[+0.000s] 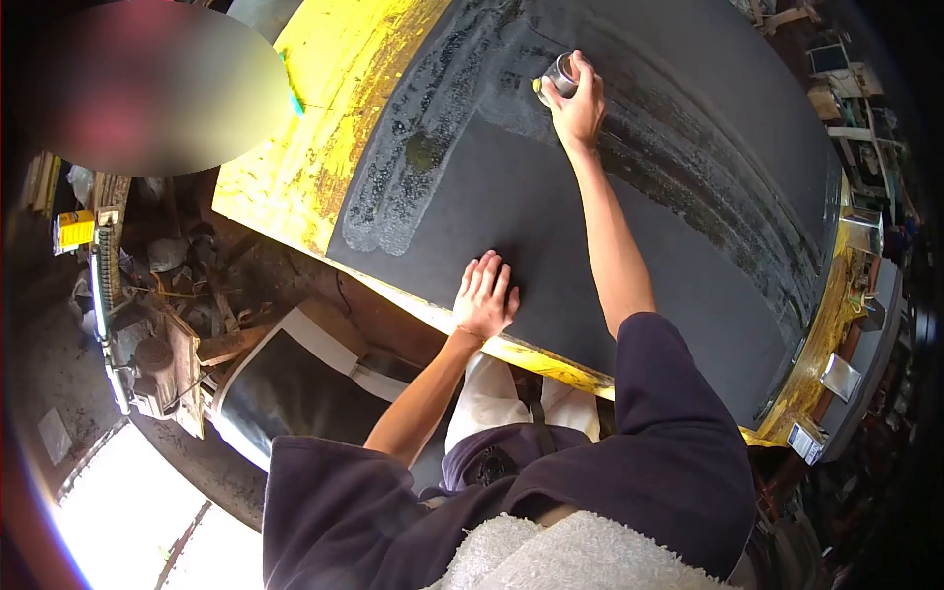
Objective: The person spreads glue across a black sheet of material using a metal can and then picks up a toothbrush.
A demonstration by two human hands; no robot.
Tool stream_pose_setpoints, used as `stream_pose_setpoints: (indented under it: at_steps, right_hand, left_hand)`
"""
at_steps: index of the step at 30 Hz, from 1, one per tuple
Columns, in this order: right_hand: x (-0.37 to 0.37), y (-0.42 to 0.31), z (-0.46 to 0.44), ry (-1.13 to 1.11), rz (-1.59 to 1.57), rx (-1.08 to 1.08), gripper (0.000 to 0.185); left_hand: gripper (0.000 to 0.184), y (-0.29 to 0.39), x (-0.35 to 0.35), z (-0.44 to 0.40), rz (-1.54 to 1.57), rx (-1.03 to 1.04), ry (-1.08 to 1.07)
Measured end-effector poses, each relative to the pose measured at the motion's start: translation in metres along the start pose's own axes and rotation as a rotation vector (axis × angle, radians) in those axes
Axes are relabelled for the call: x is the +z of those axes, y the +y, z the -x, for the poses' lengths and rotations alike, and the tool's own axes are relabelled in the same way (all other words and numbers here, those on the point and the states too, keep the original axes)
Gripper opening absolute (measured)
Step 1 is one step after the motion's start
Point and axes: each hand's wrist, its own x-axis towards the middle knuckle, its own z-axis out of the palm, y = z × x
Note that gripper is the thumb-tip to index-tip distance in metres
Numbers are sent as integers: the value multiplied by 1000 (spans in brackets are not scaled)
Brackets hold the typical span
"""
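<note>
A large black sheet (551, 236) lies over a table, its surface streaked with wet-looking, bubbly bands. My right hand (580, 110) reaches to the far part of the sheet, fingers wrapped round a small metal can (564, 75). Something yellow shows at the can's left side, too small to name. The can sits tilted over a wet band; whether it touches the sheet I cannot tell. Near the front edge, my left hand (486, 297) rests flat on a dry part of the sheet, fingers stretched out and holding nothing.
The yellow-stained table top (295, 167) shows left of the sheet. Wood scraps and clutter (187, 305) fill the floor at left, beside a rolled dark sheet (285, 383). Along the right edge stand a metal tin (841, 377) and a small labelled box (806, 442).
</note>
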Motion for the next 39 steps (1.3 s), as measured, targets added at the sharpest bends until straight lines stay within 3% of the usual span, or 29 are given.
stream_pose_setpoints:
  at_steps: [2, 8, 20, 27, 34, 39]
  right_hand:
    - [5, -17, -2, -62, -20, 115, 66]
    - [33, -31, -5, -61, -135, -78, 63]
    - [27, -72, 36, -193, -257, -109, 62]
    - [13, -101, 85, -156, -260, -111, 68]
    - [17, -101, 82, -108, -227, -150, 67]
    - [16, -93, 79, -115, -240, -156, 67]
  left_hand:
    - [42, 3, -2, 4, 19, -17, -1]
    - [41, 1, -2, -1, 14, -12, -8]
    - [42, 0, 0, 0, 3, -8, 4]
    - [43, 3, 4, 6, 5, -6, 5]
    - [48, -3, -17, -4, 67, 2, -162]
    - [51, -6, -10, 0, -29, 42, -141]
